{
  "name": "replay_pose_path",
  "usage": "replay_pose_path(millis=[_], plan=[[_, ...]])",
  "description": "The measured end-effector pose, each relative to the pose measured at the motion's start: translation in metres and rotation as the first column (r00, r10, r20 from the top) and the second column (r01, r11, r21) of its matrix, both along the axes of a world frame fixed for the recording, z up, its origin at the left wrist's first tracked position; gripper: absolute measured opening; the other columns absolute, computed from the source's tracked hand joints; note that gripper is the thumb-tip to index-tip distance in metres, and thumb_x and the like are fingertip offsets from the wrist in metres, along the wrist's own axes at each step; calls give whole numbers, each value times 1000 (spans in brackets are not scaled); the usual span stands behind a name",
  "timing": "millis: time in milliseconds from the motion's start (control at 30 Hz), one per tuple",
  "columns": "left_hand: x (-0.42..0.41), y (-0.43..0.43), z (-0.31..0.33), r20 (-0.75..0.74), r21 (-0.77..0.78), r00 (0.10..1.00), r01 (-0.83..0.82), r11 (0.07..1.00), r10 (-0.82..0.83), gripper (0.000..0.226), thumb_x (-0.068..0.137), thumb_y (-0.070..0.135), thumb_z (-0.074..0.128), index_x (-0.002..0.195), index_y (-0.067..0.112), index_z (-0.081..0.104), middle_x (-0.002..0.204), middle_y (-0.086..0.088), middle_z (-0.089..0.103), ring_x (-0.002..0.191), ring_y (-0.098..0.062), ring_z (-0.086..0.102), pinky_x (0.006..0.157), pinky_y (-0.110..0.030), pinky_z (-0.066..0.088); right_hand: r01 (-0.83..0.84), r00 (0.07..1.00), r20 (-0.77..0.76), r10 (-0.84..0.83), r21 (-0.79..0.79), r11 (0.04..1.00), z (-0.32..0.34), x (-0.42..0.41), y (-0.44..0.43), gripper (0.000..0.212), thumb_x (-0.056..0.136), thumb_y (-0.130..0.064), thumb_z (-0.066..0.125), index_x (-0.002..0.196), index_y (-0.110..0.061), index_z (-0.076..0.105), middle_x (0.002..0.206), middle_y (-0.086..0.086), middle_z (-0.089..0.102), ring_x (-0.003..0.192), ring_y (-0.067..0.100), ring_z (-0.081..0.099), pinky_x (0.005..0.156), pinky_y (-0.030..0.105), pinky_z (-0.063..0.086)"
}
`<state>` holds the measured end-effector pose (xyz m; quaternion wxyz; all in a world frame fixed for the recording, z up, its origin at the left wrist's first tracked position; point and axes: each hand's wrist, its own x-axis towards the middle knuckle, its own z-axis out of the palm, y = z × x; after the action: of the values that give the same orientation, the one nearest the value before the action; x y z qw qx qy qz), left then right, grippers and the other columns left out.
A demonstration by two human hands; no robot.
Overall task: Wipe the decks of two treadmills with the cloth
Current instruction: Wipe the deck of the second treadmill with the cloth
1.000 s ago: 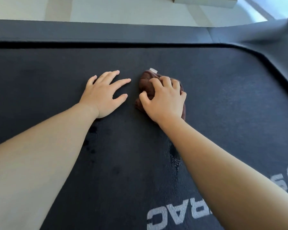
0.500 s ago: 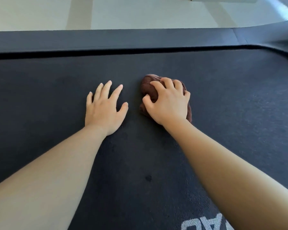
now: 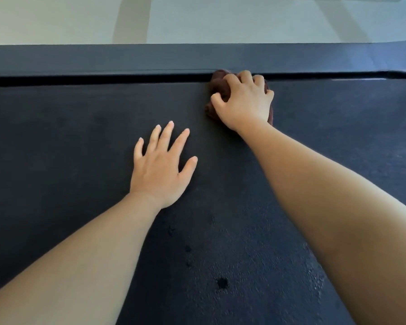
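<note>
**Head view.** The person is reaching both bare forearms out over a dark treadmill deck (image 3: 56, 148), which is filling most of the picture.

The right hand (image 3: 243, 102) is lying on top of a bunched brown cloth (image 3: 216, 83). Its fingers are curling down over the wad and its thumb is hooking in at the near left side, so the hand is gripping the cloth and pressing it onto the deck.

The cloth is sitting at the far edge of the deck. Its far end is reaching the black gap (image 3: 103, 80) that is running between the deck and the grey side rail (image 3: 103, 59). Only its left edge and a strip by the wrist are showing from under the hand.

The left hand (image 3: 161, 165) is resting flat on the deck, palm down, fingers straight and spread, holding nothing. It is lying nearer the person and to the left of the cloth, apart from it.

Several small dark spots (image 3: 222, 283) are showing on the deck between the two forearms. Beyond the rail a pale floor (image 3: 197, 19) is showing, crossed by faint shadow bands.
</note>
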<state>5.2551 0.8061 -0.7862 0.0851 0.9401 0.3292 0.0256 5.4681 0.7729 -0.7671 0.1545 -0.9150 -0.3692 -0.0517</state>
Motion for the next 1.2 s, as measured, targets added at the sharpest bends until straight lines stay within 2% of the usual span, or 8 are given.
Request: replay_pose_path(millis=[167, 400, 533, 667, 833, 967, 1100, 1200], plan=[[4, 6, -5, 34, 11, 999, -12, 1000, 11, 59, 91, 57, 25, 146, 37, 18, 159, 3, 7, 145, -18, 1, 114, -48, 3, -48, 999, 7, 48, -5, 999, 0, -41, -55, 47, 83, -54, 40, 119, -30, 55, 129, -1, 47, 121, 27, 36, 93, 50, 31], [-7, -6, 0, 69, -7, 998, 10, 1000, -10, 58, 94, 51, 31, 146, 29, 26, 158, 0, 15, 145, -21, 8, 116, -46, 7, -36, 999, 20, 34, 80, 996, -4, -143, -178, 38, 83, -51, 44, 113, -32, 59, 124, -6, 51, 120, 25, 38, 91, 48, 33], [-44, -54, 0, 36, -29, 997, 72, 997, -71, 62, 93, 54, 32, 147, 27, 22, 158, 1, 11, 145, -22, 4, 116, -47, 4, -51, 998, -27, 52, 52, 997, 1, -199, -241, 38, 83, -51, 45, 112, -31, 58, 124, -5, 51, 119, 24, 38, 91, 49, 33], [-54, -119, 7, 61, -71, 993, 103, 992, -99, 62, 91, 56, 32, 146, 28, 24, 158, 3, 12, 145, -20, 3, 115, -51, 0, -111, 993, 44, 109, 44, 993, 1, -230, -306, 38, 80, -51, 49, 110, -31, 59, 121, -5, 53, 113, 23, 41, 85, 45, 37], [-38, -171, 5, 49, -65, 994, 104, 992, -101, 61, 94, 51, 27, 148, 24, 21, 158, 2, 10, 145, -22, 1, 113, -55, 0, -76, 997, 29, 75, 32, 997, 2, -197, -317, 41, 82, -51, 44, 114, -31, 59, 126, -4, 52, 118, 26, 40, 88, 47, 35], [-39, -171, -2, 83, -12, 994, 69, 998, -68, 55, 95, 43, 29, 146, 24, 25, 157, 4, 14, 145, -20, 5, 114, -54, 3, 34, 999, 14, -35, 70, 997, -4, -145, -304, 41, 84, -52, 40, 113, -30, 58, 128, -2, 51, 120, 27, 38, 93, 52, 33], [-34, -171, -2, 94, -7, 994, 55, 998, -54, 54, 94, 44, 31, 145, 27, 27, 156, 5, 17, 144, -20, 7, 113, -53, 4, 194, 981, 7, -195, 75, 978, -2, -82, -295, 43, 84, -51, 40, 113, -26, 58, 128, 3, 50, 119, 30, 38, 92, 51, 31], [-35, -172, 1, 91, -1, 995, 51, 999, -50, 53, 95, 43, 31, 145, 26, 26, 156, 5, 16, 144, -20, 7, 113, -53, 4, 203, 979, -24, -202, 42, 978, -1, -65, -298, 45, 85, -51, 39, 118, -26, 56, 131, 3, 48, 122, 30, 36, 93, 51, 30]])
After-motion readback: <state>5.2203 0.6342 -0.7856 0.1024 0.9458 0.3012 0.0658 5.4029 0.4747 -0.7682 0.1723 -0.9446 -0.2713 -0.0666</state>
